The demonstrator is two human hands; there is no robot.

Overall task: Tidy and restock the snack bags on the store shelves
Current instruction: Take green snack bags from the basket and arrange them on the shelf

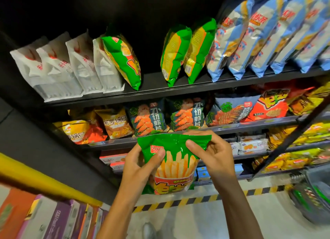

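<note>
A green snack bag with a fries picture (174, 164) is held up in front of the shelves. My left hand (142, 164) grips its upper left corner, thumb over the front. My right hand (210, 154) pinches its top right edge. On the top shelf (153, 84) stand three matching green bags: one (123, 60) leaning against white bags, two (175, 54) (200, 49) further right. A gap lies between the left one and the pair.
White bags (59, 67) fill the top shelf's left, blue-and-white bags (264, 35) its right. The shelf below holds prawn-cracker bags (148, 117) and orange bags (267, 103). A wire basket with stock (310, 199) sits lower right. Boxes (59, 219) stand lower left.
</note>
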